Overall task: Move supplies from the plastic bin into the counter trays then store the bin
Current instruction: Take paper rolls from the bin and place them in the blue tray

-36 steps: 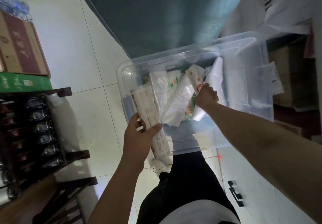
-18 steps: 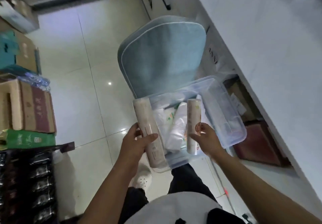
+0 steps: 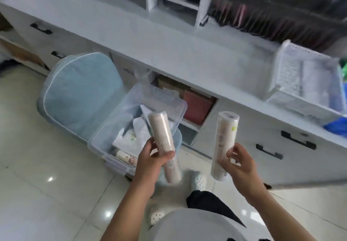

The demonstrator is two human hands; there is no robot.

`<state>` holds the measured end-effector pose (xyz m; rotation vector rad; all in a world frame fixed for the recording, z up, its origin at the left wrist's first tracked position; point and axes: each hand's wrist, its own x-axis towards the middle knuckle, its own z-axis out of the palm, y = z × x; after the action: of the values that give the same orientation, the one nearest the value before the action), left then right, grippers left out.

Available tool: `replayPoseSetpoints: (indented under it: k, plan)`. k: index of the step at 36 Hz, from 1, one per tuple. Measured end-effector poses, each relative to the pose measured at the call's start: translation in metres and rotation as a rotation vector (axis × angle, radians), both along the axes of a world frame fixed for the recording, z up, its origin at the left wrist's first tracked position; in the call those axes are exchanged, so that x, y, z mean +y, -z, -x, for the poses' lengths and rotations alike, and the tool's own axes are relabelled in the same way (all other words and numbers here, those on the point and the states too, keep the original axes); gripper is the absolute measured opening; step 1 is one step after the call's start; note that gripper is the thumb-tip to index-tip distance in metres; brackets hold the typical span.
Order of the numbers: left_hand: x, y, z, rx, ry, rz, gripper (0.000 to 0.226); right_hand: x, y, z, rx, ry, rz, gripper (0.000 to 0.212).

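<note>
A clear plastic bin (image 3: 105, 137) sits on the floor beside a blue cushion, with white packets and another roll inside. My left hand (image 3: 152, 163) grips a beige wrapped roll (image 3: 161, 133) held upright over the bin's near corner. My right hand (image 3: 238, 163) grips a second beige roll (image 3: 224, 137), lifted to the right of the bin in front of the counter drawers. White mesh counter trays (image 3: 293, 98) stand on the white counter at the right, with white supplies in them.
The white counter (image 3: 169, 49) runs diagonally across the view, with drawers and black handles (image 3: 268, 152) below. A blue cushion (image 3: 78, 94) lies left of the bin. An open cubby (image 3: 195, 107) under the counter holds a red box. Glossy tiled floor lies around my feet.
Both hands have lifted a roll each out of the bin and up away from it. My view has swung up and right, bringing the counter and trays into sight.
</note>
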<state>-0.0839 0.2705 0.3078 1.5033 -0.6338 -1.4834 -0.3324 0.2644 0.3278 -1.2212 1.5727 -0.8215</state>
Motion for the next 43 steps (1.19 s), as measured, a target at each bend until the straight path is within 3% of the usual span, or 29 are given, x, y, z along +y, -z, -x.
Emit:
replayPoseSetpoints:
  k: [11, 16, 27, 36, 43]
  plan:
    - [0.000, -0.042, 0.129, -0.224, 0.299, 0.243, 0.066, 0.050, -0.033, 0.112, -0.057, 0.258, 0.181, 0.034]
    - [0.001, -0.040, 0.213, -0.257, 0.365, 0.239, 0.067, 0.078, -0.035, 0.187, -0.076, 0.302, 0.178, 0.046]
    - [0.025, -0.036, 0.399, -0.287, 0.550, 0.271, 0.063, 0.141, -0.027, 0.381, -0.055, 0.536, 0.242, 0.047]
    - [-0.002, -0.061, 0.463, -0.294, 0.596, 0.269, 0.058, 0.129, -0.025, 0.463, -0.067, 0.616, 0.270, 0.056]
    - [-0.064, -0.081, 0.489, -0.275, 0.554, 0.275, 0.070, 0.079, -0.053, 0.519, 0.166, 0.501, 0.301, 0.064]
